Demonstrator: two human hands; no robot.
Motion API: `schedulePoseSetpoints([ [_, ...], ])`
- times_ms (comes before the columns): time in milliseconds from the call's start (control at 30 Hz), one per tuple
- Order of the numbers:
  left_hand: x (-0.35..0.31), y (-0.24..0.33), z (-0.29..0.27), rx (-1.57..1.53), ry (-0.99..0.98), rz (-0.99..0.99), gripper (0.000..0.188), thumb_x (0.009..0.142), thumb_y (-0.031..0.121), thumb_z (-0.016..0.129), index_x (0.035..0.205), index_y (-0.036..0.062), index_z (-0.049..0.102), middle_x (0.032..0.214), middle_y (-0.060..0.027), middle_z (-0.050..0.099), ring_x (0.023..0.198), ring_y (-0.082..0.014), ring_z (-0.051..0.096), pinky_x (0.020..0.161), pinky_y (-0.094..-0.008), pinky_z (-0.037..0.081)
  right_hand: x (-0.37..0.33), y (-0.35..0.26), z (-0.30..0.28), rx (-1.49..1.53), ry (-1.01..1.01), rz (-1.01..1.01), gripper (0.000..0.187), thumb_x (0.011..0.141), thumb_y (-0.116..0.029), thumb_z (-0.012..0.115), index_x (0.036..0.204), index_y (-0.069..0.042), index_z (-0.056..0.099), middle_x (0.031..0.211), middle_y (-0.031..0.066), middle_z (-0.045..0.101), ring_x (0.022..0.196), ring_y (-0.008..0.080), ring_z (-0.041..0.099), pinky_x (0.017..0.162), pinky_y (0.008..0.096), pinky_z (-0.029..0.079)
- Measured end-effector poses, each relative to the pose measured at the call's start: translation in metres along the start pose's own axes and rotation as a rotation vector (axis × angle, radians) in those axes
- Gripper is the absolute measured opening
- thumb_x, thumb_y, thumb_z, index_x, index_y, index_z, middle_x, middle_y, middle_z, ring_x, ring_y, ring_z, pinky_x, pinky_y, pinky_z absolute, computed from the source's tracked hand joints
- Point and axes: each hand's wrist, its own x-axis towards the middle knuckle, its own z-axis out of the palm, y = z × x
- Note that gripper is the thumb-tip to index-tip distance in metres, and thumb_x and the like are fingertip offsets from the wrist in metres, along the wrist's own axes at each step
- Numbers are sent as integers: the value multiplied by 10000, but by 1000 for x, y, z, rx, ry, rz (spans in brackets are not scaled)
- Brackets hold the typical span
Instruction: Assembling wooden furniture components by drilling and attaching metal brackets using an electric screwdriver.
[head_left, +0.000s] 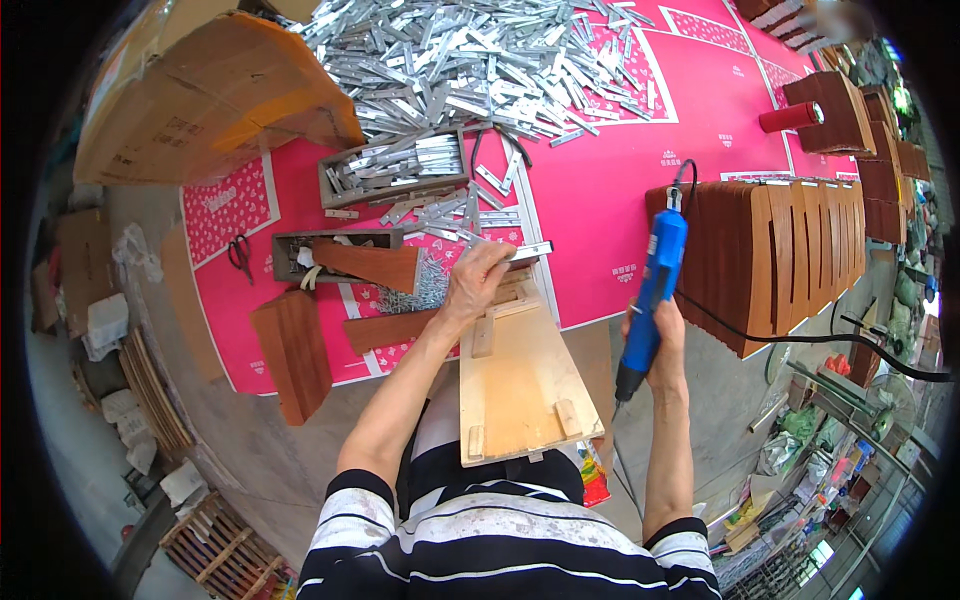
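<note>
My right hand [668, 345] is wrapped round a blue electric screwdriver [655, 275], its dark tip pointing down and its cord leaving the top. Close to the table's front edge, my left hand [478, 285] pinches a flat metal strip [532, 250] at the far end of a wooden board [525, 375]. Small wooden blocks [568, 418] are fixed on the board, which reaches from the table edge toward my lap. Beyond my left hand, loose metal strips [440, 212] lie by a grey box [395, 170] filled with more strips. Left of that hand is a heap of small screws [425, 285].
A large pile of metal strips [470, 65] covers the back of the pink table [590, 210]. Brown panels [770, 260] stand stacked at right, the black cord [850, 342] passing before them. At left are a cardboard box [210, 100], scissors [239, 257] and loose brown panels [292, 350].
</note>
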Motion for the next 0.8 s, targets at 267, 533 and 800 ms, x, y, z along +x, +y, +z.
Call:
schedulePoseSetpoints([
  [267,6,-5,-5,90,-48,113,309,735,-14,643,1037,27,587,965,-125,605,879,-276,603,743,-313,489,120,103,-25,-860,249,-62,583,790,-311,646,1206,8,390,935,140,566,855,247,562,749,348,437],
  [533,12,-6,1,-35,28,-276,322,718,1,680,1020,12,569,912,-73,622,836,-144,595,721,-257,475,170,147,-24,-1186,298,-224,611,729,-182,703,1208,-3,367,1078,203,521,981,384,521,798,452,425],
  [800,42,38,-12,-493,49,-489,306,724,-35,669,1014,12,582,909,-15,604,850,-69,553,746,-215,465,163,113,-26,-1331,235,-507,470,735,-96,685,1145,-20,467,1063,176,529,955,351,531,792,428,435],
])
